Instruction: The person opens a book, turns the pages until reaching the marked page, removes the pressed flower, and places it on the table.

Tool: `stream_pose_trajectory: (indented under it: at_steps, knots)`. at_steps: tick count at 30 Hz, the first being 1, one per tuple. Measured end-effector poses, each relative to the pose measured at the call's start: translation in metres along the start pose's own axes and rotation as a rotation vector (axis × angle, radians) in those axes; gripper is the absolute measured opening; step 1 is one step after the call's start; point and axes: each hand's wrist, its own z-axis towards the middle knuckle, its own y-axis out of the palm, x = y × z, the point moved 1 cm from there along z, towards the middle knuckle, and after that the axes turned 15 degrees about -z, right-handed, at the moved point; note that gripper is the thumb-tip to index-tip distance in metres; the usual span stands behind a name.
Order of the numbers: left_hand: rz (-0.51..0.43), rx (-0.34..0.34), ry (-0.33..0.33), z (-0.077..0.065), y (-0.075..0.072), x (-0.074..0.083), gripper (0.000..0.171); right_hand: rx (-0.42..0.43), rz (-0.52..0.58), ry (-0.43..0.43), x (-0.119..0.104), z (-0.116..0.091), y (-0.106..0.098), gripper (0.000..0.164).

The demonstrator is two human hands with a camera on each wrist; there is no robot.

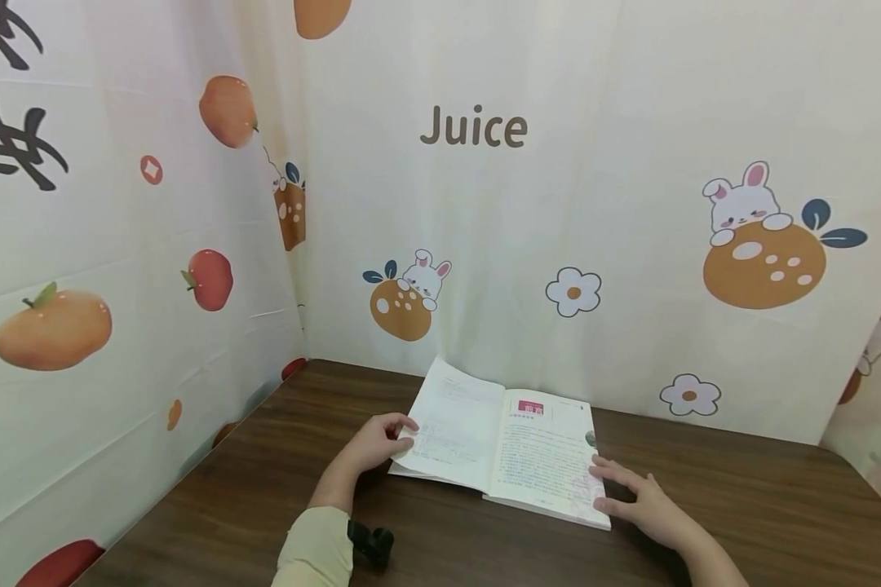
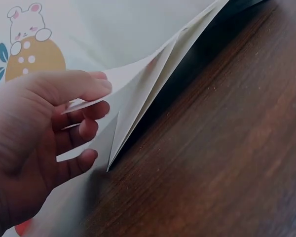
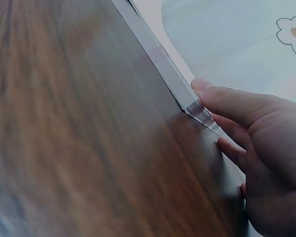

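Note:
An open book [image 1: 546, 456] lies on the wooden table, its right page printed with text under a pink heading block and its left page mostly pale. At the left edge, my left hand [image 1: 380, 440] pinches a page between thumb and fingers. The left wrist view has this page [image 2: 130, 74] curving up from the leaves below it, with the ring and little fingers spread loosely beneath. My right hand [image 1: 642, 505] touches the book's lower right edge. Its thumb [image 3: 203, 86] rests at the corner, while the other fingers lie along the side of the page block [image 3: 160, 61].
The dark brown table [image 1: 213, 514] meets a printed curtain [image 1: 499, 326] behind the book and another curtain [image 1: 139, 391] on the left. A black device [image 1: 370, 545] sits at the left wrist, beside a cream sleeve [image 1: 316, 546].

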Motion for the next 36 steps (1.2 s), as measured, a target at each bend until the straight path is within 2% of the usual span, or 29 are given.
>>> stream_pose_trajectory:
  at_steps: [7,19,22,25,28,30,32,36]
  knots:
    - [0.046,-0.030,-0.009,0.000,0.002,0.000,0.015,0.005,-0.004,0.001,-0.001,0.000,0.000,0.047]
    - [0.138,-0.075,-0.094,0.000,0.009,0.001,0.015,0.034,-0.003,-0.010,-0.001,-0.001,0.001,0.046]
    - [0.183,-0.070,-0.114,0.001,0.010,0.002,0.015,0.040,-0.006,-0.012,-0.002,-0.001,0.000,0.046]
    - [0.285,-0.042,-0.105,0.003,0.013,0.006,0.022,0.034,-0.002,-0.010,-0.001,-0.001,0.000,0.047]
    - [0.417,-0.018,-0.037,0.005,0.021,0.014,0.031,0.023,-0.001,-0.004,-0.001,0.000,-0.001,0.047]
    - [0.494,-0.024,0.031,0.006,0.033,0.022,0.035,0.018,-0.002,0.000,-0.001,0.000,-0.001,0.048]
    - [0.544,-0.074,0.130,0.005,0.050,0.032,0.036,0.017,-0.002,-0.001,-0.001,0.000,0.000,0.048]
    - [0.615,-0.239,0.292,0.002,0.086,0.046,0.036,0.017,-0.003,-0.006,-0.002,0.000,0.000,0.047]
